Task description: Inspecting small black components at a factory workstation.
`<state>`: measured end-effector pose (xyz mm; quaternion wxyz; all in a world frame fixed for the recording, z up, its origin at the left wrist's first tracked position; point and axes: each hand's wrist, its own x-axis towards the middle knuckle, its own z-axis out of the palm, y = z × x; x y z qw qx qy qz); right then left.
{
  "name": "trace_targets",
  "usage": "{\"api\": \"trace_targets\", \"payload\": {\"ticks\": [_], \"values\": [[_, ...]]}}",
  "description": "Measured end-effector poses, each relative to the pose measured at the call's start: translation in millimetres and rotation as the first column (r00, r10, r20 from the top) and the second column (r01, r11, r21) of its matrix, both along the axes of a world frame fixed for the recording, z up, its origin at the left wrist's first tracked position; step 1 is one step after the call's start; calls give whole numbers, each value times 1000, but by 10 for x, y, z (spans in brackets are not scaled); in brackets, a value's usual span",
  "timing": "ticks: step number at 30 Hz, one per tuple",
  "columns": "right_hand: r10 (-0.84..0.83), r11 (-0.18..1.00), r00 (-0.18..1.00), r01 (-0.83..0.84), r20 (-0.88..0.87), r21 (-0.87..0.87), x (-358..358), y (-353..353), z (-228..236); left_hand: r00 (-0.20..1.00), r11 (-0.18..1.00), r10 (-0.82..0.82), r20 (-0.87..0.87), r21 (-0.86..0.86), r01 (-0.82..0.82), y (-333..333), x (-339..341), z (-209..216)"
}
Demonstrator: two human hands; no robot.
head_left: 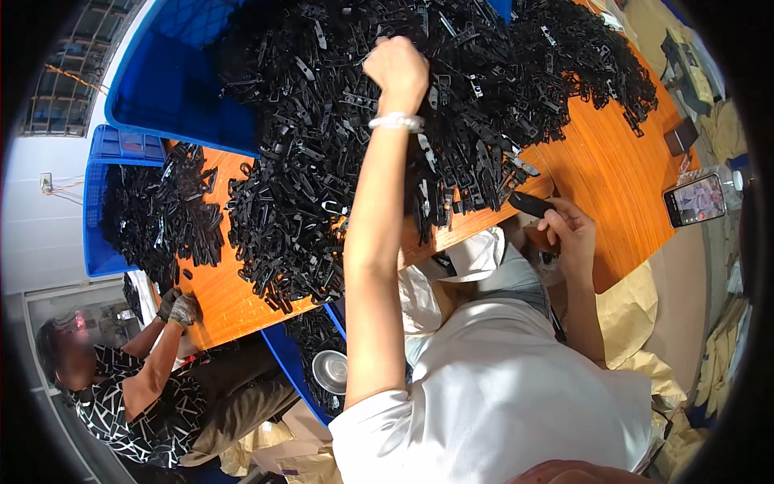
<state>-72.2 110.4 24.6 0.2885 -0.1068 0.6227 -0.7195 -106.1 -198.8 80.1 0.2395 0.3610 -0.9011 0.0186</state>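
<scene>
Black pieces (492, 97) hide much of the desk (609, 153); I can't tell whether the left hand (398, 68) grips any; by the near edge, the right hand (574, 234) pinches a dark oblong piece (530, 204).

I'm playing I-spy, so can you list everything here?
Table: one, orange-brown, centre
Clip-like pieces: uncountable, black, on table and in crates
Crates: at least three, blue, left and below table
Bowl: one, silver, in lower crate
Phone: one, black-framed, right
Wrappings: several, tan, right and bottom
Co-worker: one, patterned black-and-white top, left
Bracelet: one, white, left wrist
Held piece: one, black, in right hand
Left hand: one, bare, at the pieces; grip unclear
Right hand: one, bare, near table's edge
</scene>
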Motion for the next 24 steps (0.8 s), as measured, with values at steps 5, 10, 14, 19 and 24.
{"api": "trace_targets", "payload": {"ticks": [5,10,14,19,24], "values": [[64,997,998,-65,10,45,19,-173,71,901,911,-31,-433,358,203,-79,654,15],[113,987,990,-121,-82,-104,21,-286,114,818,378,-86,-568,741,555,538,1288,96],[363,888,915,-397,-176,-231,60,-404,259,766,-184,-45,-641,759,625,1030,1646,-116],[508,803,827,-556,-239,-217,194,-501,303,643,-326,343,-685,555,765,1365,1694,-180],[531,803,628,-588,-568,101,123,-441,420,791,-318,258,-556,724,612,1238,1858,-217]]}}
